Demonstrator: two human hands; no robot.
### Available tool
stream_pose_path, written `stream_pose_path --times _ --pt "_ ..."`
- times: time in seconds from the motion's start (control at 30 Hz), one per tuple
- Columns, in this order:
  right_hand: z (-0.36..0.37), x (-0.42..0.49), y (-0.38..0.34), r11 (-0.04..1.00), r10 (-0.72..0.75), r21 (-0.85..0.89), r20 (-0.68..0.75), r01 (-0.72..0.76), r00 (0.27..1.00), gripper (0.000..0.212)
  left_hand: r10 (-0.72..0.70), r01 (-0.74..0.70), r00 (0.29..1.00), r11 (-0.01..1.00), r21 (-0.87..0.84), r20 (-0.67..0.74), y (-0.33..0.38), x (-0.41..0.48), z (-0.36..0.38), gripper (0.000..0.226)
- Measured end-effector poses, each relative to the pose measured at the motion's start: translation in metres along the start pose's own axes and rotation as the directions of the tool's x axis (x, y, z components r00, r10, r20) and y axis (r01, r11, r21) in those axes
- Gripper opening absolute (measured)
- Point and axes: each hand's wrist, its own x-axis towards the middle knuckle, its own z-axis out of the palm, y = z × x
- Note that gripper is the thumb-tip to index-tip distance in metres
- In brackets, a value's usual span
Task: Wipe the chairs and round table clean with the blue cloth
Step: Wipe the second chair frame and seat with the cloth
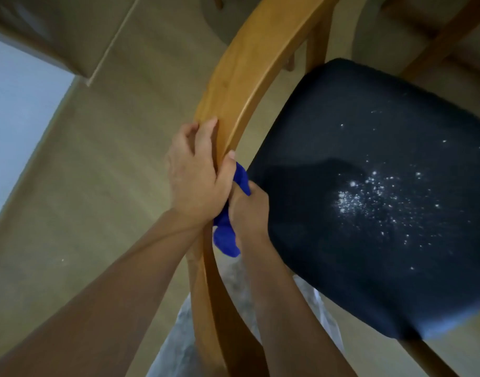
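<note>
A wooden chair fills the view from above. Its curved backrest rail arcs from the top centre down to the bottom. My left hand grips this rail, fingers curled over its outer edge and thumb on the inner side. Just to the right, my right hand holds the bunched blue cloth against the inner side of the rail. Part of the cloth shows above and below that hand. The chair's dark seat cushion lies to the right, and white crumbs or powder are scattered over its middle.
Beige floor spreads to the left of the chair. Wooden legs of other furniture stand at the top right. A pale panel lies at the far left. My light trousers show below the rail.
</note>
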Motion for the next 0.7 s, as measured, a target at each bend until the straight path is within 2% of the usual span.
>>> stream_pose_path --times 0.07,0.1,0.17,0.23,0.37,0.5,0.63,0.7 --pt "-0.002 -0.001 -0.015 0.982 -0.169 -0.102 -0.104 0.159 0.98 0.022 0.077 -0.079 0.996 0.996 0.05 0.033 0.002 0.016 -0.003 0.057" --pt "-0.002 0.001 -0.023 0.975 -0.215 -0.088 -0.168 0.203 0.962 0.019 0.115 -0.118 0.992 0.991 0.07 0.043 0.006 0.027 -0.006 0.056" --pt "-0.004 0.007 -0.043 0.96 -0.251 0.047 -0.296 0.276 0.922 0.015 0.175 -0.18 0.982 0.98 0.081 0.071 0.02 0.056 -0.009 0.057" --pt "-0.007 0.015 -0.068 0.906 -0.307 0.17 -0.367 0.388 0.878 0.011 0.205 -0.211 0.973 0.976 0.05 0.109 0.04 0.089 -0.01 0.059" --pt "-0.006 0.046 -0.122 0.793 -0.436 0.235 -0.423 0.561 0.794 0.051 0.298 -0.31 0.94 0.949 0.053 0.165 0.09 0.154 -0.004 0.062" --pt "-0.008 0.081 -0.175 0.713 -0.487 0.239 -0.508 0.659 0.711 0.054 0.398 -0.399 0.887 0.916 -0.046 0.233 0.126 0.196 0.006 0.055" --pt "-0.028 0.123 -0.203 0.691 -0.432 0.371 -0.476 0.62 0.766 0.036 0.429 -0.433 0.884 0.901 -0.021 0.184 0.128 0.204 0.015 0.053" --pt "-0.032 0.145 -0.211 0.723 -0.419 0.349 -0.465 0.597 0.78 0.024 0.439 -0.44 0.884 0.897 -0.029 0.161 0.125 0.207 0.018 0.052"
